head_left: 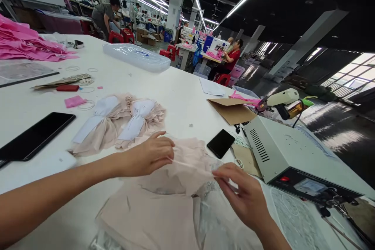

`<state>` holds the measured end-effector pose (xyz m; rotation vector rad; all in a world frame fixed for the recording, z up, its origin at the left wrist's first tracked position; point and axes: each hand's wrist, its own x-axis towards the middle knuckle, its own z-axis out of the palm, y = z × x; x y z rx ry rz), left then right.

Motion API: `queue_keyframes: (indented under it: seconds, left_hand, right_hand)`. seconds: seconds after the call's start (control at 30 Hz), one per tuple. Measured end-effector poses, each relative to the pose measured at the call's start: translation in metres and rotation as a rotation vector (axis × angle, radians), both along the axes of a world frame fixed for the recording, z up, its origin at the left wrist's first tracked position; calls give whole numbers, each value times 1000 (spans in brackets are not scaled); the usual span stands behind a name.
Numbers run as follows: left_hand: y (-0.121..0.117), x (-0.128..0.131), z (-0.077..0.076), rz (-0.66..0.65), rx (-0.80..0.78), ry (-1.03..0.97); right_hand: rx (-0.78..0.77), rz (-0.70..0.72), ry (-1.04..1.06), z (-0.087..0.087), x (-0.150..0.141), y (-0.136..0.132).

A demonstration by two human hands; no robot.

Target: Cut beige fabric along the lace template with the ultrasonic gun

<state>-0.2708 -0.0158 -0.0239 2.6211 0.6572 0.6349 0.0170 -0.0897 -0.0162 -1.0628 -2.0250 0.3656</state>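
Between my two hands stretches a pale beige piece of fabric (190, 156), with a thin light edge pulled taut. My left hand (150, 154) pinches one end of that edge, fingers bent. At the other end, my right hand (241, 191) grips it between thumb and fingers. Below lies more beige fabric (152, 215), flat, partly over clear plastic (216, 218). Left of the piece sit two gathered beige bundles, each wrapped with a white paper band (137, 117). A black phone (221, 143) rests just beyond my right hand.
The white table (181, 97) carries a black tablet (38, 134), a clear plastic lid (137, 56), pink fabric (26, 41), a red block (68, 88) and brown cardboard (231, 109). A grey metal machine box (293, 156) stands at right. People work at sewing machines beyond.
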Motion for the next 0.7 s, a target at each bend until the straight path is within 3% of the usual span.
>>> queue_keyframes:
  seconds: [0.1, 0.2, 0.33, 0.43, 0.53, 0.6, 0.7]
  left_hand:
    - [-41, -13, -2, -75, 80, 97]
    - [-79, -16, -14, -149, 95, 155]
    - [-101, -18, -26, -183, 41, 165]
    - [-93, -19, -22, -207, -65, 200]
    - [-68, -13, -18, -130, -151, 182]
    - [-46, -3, -20, 10, -111, 142]
    - [-13, 14, -31, 146, 39, 151]
  right_hand:
    - [2, 178, -115, -3, -4, -35]
    - [-55, 283, -235, -21, -6, -64]
    - [-225, 326, -367, -36, -6, -80]
    - [-373, 320, -287, -30, -3, -69]
    - [-429, 96, -121, -27, -1, -39]
    - [-419, -100, -68, -33, -2, -12]
    - [-401, -198, -51, -48, -8, 22]
